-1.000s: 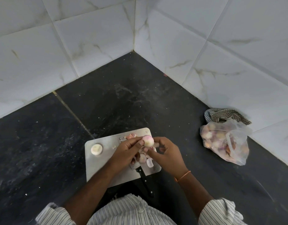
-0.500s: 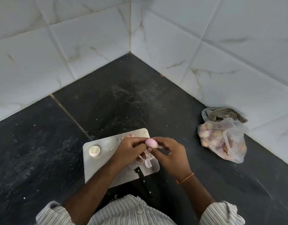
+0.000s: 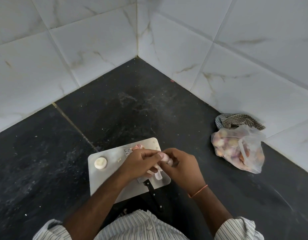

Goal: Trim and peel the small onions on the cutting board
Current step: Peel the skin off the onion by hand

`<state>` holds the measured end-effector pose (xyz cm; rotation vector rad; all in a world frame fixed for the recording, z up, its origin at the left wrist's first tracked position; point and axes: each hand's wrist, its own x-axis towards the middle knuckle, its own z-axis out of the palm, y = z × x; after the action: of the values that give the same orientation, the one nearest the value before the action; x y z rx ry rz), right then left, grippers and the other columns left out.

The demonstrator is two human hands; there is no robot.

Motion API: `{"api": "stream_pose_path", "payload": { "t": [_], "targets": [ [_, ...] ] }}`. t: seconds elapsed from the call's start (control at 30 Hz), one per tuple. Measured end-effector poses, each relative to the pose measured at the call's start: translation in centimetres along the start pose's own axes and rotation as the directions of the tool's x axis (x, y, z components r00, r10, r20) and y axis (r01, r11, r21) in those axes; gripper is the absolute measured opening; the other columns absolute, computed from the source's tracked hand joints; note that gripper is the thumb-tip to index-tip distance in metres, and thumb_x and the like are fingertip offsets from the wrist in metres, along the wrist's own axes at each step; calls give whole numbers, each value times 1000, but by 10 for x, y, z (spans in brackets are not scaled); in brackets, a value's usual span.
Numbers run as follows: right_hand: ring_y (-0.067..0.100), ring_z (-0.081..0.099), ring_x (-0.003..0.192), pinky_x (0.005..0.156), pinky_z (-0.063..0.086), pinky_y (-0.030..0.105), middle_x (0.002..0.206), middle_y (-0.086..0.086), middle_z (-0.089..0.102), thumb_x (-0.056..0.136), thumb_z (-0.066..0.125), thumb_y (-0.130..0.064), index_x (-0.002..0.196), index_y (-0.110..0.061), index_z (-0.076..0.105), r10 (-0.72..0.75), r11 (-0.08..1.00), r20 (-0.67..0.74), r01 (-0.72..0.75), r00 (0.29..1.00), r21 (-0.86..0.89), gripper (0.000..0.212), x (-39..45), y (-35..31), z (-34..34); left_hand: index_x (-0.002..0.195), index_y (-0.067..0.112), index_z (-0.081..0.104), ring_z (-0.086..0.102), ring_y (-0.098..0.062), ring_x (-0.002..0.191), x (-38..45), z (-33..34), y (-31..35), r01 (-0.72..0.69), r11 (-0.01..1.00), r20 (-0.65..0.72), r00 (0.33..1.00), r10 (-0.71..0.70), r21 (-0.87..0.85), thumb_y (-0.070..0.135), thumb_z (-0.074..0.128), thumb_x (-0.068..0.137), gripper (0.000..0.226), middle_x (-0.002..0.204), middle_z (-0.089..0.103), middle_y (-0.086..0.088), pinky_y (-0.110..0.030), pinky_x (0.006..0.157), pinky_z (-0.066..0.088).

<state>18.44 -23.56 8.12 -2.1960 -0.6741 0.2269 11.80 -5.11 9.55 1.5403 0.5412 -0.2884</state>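
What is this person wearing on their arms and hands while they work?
Both hands, left hand and right hand, are bare, without gloves. The forearms are uncovered. White sleeves with thin dark stripes are rolled up near the elbows. A thin orange thread band circles the right wrist.

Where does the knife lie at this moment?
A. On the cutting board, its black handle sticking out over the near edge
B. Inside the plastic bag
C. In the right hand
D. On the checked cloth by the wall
A: the knife lies on the cutting board, its blade partly under the hands and its black handle past the board's near edge; both hands hold a small onion instead.
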Motion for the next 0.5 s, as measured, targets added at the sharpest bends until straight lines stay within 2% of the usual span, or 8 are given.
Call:
{"api": "stream_pose_path", "payload": {
  "t": [0.1, 0.17, 0.27, 0.37, 0.5],
  "targets": [
    [1, 69, 94, 78, 57, 21, 102, -22, 73, 93, 78, -39, 117, -38, 76, -76, 996, -53, 74, 996, -49, 24, 4, -4, -1, 122, 23, 80, 82, -17, 98, -1, 5, 2, 40, 986, 19, 999, -37, -163, 41, 75, 99, 29, 103, 84, -2, -37, 86, 67],
    [2, 69, 96, 79, 58, 22, 105, -20, 73, 92, 81, -35, 122, -35, 77, -94, 996, -94, 93, 991, -17, 30, 4, -4, 0, 122, 19, 81, 80, -20, 105, 0, 6, 2, 58, 958, 26, 998, -53, -280, 34, 73, 101, 28, 109, 83, -8, -36, 89, 66],
    [6, 71, 97, 79, 59, 24, 107, -17, 74, 89, 87, -29, 123, -30, 78, -100, 994, -119, 105, 988, 36, 35, 3, -2, 2, 124, 13, 80, 79, -20, 108, 0, 7, 0, 91, 905, 101, 993, -54, -416, 28, 68, 104, 27, 115, 81, -12, -29, 82, 64],
    [11, 72, 97, 79, 61, 28, 107, -15, 75, 86, 90, -23, 122, -29, 79, -103, 989, -117, 114, 988, 91, 37, 3, 2, 4, 124, 9, 79, 79, -17, 100, 0, 3, -4, 140, 863, 159, 985, -70, -485, 24, 64, 106, 27, 114, 81, -13, -26, 78, 63],
    [13, 74, 99, 83, 62, 28, 105, -14, 77, 85, 90, -16, 117, -28, 81, 9, 974, -93, 13, 996, 227, 35, 1, 5, 11, 121, 6, 77, 80, -20, 96, 1, -1, -9, 158, 814, 147, 985, -90, -560, 22, 61, 107, 26, 113, 80, -20, -27, 77, 66]
  ]
}}
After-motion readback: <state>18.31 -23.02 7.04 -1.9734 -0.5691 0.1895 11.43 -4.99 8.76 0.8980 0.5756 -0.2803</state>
